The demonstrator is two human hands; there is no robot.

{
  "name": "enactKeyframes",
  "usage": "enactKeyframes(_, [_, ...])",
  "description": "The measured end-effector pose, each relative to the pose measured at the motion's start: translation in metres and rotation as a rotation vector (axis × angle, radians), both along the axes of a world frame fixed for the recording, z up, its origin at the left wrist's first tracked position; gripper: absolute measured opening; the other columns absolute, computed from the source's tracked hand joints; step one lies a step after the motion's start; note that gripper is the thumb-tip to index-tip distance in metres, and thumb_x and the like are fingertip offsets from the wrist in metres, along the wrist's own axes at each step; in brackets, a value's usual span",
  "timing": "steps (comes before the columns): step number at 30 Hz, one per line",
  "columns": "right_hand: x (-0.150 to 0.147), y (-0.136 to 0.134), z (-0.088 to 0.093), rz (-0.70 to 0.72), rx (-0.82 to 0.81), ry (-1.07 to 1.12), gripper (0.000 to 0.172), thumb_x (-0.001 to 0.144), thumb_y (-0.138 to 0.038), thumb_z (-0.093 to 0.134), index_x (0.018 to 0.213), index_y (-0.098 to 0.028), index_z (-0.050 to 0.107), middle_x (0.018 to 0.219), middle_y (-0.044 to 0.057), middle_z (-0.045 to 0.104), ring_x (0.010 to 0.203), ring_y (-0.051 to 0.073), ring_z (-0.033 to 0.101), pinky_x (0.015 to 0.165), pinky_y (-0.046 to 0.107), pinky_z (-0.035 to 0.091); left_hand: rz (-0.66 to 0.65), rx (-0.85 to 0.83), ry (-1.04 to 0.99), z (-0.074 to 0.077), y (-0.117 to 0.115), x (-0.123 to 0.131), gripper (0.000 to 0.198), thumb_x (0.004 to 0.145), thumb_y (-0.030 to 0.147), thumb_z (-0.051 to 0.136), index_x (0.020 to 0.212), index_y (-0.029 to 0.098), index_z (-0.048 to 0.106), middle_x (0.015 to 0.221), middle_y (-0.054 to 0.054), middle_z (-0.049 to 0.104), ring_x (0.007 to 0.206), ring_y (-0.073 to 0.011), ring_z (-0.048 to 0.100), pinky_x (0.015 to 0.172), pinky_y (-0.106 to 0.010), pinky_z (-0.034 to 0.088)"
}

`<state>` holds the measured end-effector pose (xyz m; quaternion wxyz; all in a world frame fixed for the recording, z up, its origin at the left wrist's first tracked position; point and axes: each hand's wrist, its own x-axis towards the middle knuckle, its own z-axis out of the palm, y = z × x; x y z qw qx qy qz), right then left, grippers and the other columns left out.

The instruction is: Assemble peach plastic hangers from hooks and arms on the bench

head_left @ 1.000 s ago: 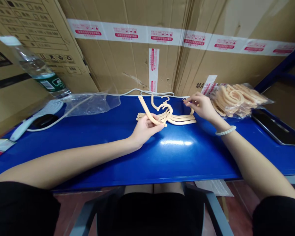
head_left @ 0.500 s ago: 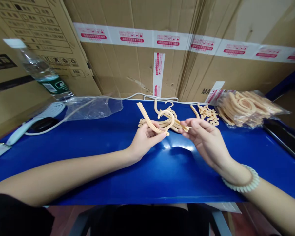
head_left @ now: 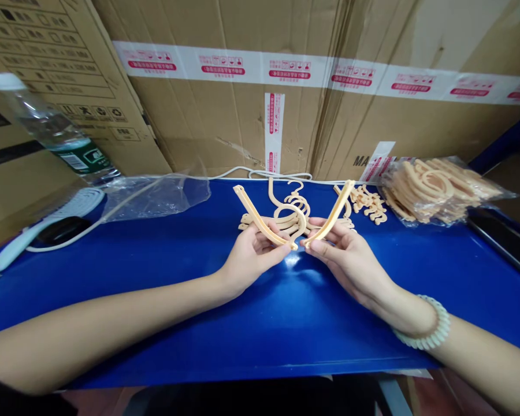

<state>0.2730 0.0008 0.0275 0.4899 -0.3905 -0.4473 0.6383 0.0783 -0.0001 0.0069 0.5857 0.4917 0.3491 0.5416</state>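
Observation:
Between the fingers and thumb of my left hand (head_left: 245,260) is a beige plastic hanger half with a hook (head_left: 252,212), its long arm slanting up to the left and its hook curving up on the right. My right hand (head_left: 357,263) is closed on a beige hanger arm (head_left: 340,209) that slants up to the right. The lower ends of the two pieces point at each other, close together with a small gap. Behind them, partly hidden by my hands, lie several beige hangers (head_left: 295,186) on the blue tabletop (head_left: 242,341).
Small beige hook-shaped parts (head_left: 370,202) lie in a pile at the back right, beside a clear bag of hanger parts (head_left: 437,188) and a dark phone (head_left: 505,242). At left are a water bottle (head_left: 75,150), a pale hairbrush (head_left: 47,225) and a plastic bag (head_left: 169,196). Cardboard boxes (head_left: 199,115) line the back.
My right hand has turned the hanger arm upright, slanting to the right, and brought its end close to the left piece. My left hand has lowered slightly.

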Motion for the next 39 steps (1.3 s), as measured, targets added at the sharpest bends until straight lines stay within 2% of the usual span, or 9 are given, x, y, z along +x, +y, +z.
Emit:
enactKeyframes(5, [0.003, 0.004, -0.004, 0.084, 0.048, -0.043, 0.037, 0.067, -0.024, 0.091, 0.100, -0.023, 0.074, 0.097, 0.003, 0.076, 0.091, 0.019, 0.072, 0.089, 0.036, 0.058, -0.043, 0.047, 0.061, -0.002, 0.000, 0.000, 0.036, 0.070, 0.018, 0.083, 0.088, 0.021, 0.052, 0.083, 0.000, 0.071, 0.081, -0.0166, 0.071, 0.079, -0.030, 0.057])
enactKeyframes(12, [0.003, 0.005, -0.002, 0.136, 0.157, -0.099, 0.031, 0.071, -0.026, 0.089, 0.098, -0.023, 0.074, 0.092, 0.003, 0.078, 0.086, 0.020, 0.074, 0.087, 0.037, 0.060, -0.094, 0.067, 0.083, -0.003, -0.001, -0.002, 0.035, 0.071, 0.017, 0.083, 0.091, 0.020, 0.054, 0.088, -0.003, 0.074, 0.086, -0.0196, 0.074, 0.082, -0.033, 0.059])
enactKeyframes(19, [0.004, 0.001, 0.002, 0.068, 0.247, -0.198, 0.028, 0.067, -0.030, 0.092, 0.087, -0.022, 0.075, 0.088, 0.003, 0.078, 0.080, 0.021, 0.074, 0.081, 0.037, 0.061, -0.014, 0.016, 0.098, -0.005, -0.003, -0.001, 0.037, 0.069, 0.020, 0.087, 0.089, 0.019, 0.056, 0.087, -0.004, 0.077, 0.088, -0.0217, 0.076, 0.086, -0.036, 0.062])
enactKeyframes(24, [-0.001, -0.004, 0.002, 0.009, 0.284, -0.280, 0.023, 0.069, -0.033, 0.089, 0.082, -0.022, 0.074, 0.083, 0.002, 0.076, 0.078, 0.020, 0.073, 0.079, 0.036, 0.062, 0.036, 0.011, 0.098, -0.004, -0.006, 0.001, 0.039, 0.067, 0.023, 0.089, 0.089, 0.019, 0.058, 0.086, -0.005, 0.078, 0.088, -0.0241, 0.077, 0.087, -0.039, 0.063])
enactKeyframes(27, [0.001, 0.000, 0.003, -0.019, 0.266, -0.258, 0.028, 0.066, -0.033, 0.091, 0.080, -0.021, 0.070, 0.077, 0.001, 0.075, 0.070, 0.018, 0.072, 0.072, 0.034, 0.061, 0.072, 0.011, 0.086, 0.001, -0.006, 0.000, 0.038, 0.066, 0.023, 0.090, 0.088, 0.018, 0.060, 0.085, -0.004, 0.078, 0.085, -0.0225, 0.077, 0.084, -0.036, 0.062])
enactKeyframes(30, [0.014, 0.013, 0.014, 0.029, 0.279, -0.269, 0.031, 0.067, -0.036, 0.091, 0.080, -0.020, 0.069, 0.070, 0.001, 0.073, 0.065, 0.018, 0.070, 0.067, 0.034, 0.060, 0.131, -0.004, 0.052, 0.011, 0.001, -0.008, 0.040, 0.063, 0.023, 0.092, 0.087, 0.017, 0.061, 0.077, -0.002, 0.075, 0.076, -0.0196, 0.075, 0.076, -0.032, 0.061])
enactKeyframes(34, [0.044, 0.035, 0.041, 0.077, 0.534, -0.485, 0.029, 0.069, -0.041, 0.091, 0.082, -0.020, 0.076, 0.074, 0.004, 0.074, 0.069, 0.020, 0.069, 0.065, 0.033, 0.056, 0.112, -0.041, -0.053, 0.027, 0.022, -0.028, 0.036, 0.061, 0.022, 0.093, 0.083, 0.014, 0.065, 0.070, -0.001, 0.072, 0.065, -0.0134, 0.070, 0.068, -0.025, 0.059])
enactKeyframes(37, [0.064, 0.048, 0.055, 0.149, 0.797, -0.722, 0.024, 0.075, -0.043, 0.086, 0.081, -0.022, 0.078, 0.085, 0.007, 0.074, 0.080, 0.023, 0.067, 0.075, 0.037, 0.053, -0.006, -0.013, -0.036, 0.037, 0.040, -0.047, 0.033, 0.059, 0.021, 0.094, 0.078, 0.013, 0.069, 0.070, -0.003, 0.071, 0.060, -0.0116, 0.067, 0.062, -0.022, 0.057])
enactKeyframes(39, [0.072, 0.054, 0.059, 0.200, 0.926, -0.866, 0.021, 0.081, -0.043, 0.081, 0.081, -0.022, 0.078, 0.089, 0.007, 0.072, 0.085, 0.024, 0.066, 0.080, 0.038, 0.051, -0.071, 0.041, 0.025, 0.042, 0.050, -0.061, 0.028, 0.060, 0.021, 0.094, 0.075, 0.013, 0.071, 0.077, -0.007, 0.074, 0.061, -0.0127, 0.067, 0.060, -0.022, 0.058])
